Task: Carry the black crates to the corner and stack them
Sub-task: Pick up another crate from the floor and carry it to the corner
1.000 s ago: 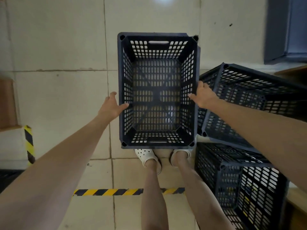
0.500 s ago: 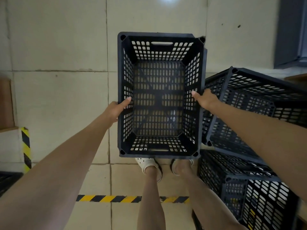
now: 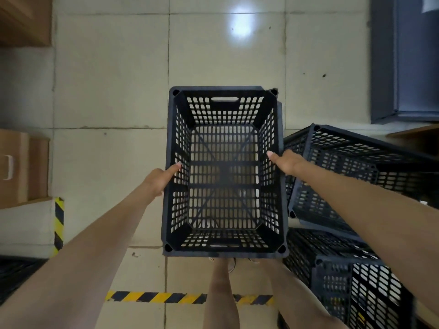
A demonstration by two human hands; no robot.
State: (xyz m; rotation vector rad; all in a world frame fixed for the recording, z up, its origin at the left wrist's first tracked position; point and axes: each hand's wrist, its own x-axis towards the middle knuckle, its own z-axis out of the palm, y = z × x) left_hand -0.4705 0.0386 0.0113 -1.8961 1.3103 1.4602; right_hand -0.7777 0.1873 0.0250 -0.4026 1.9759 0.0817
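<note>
An empty black slotted crate [image 3: 224, 251] is in the middle of the view, seen from above, with my feet hidden under its near end. My left hand [image 3: 158, 180] grips its left long rim, thumb hooked inside. My right hand [image 3: 286, 161] grips the right long rim the same way. To the right a second black crate [image 3: 351, 172] leans tilted on top of a third black crate [image 3: 356, 276] that stands on the floor.
The floor is pale tile [image 3: 109, 79]. Yellow-black hazard tape runs across the floor [image 3: 154, 296] near my legs and up a post [image 3: 59, 224] at left. A brown cabinet [image 3: 21, 167] stands at left, a dark grey unit [image 3: 408, 58] at upper right.
Both hands have closed onto the crate's long rims. The crate now sits lower and nearer in the view and covers my feet; more floor shows beyond it.
</note>
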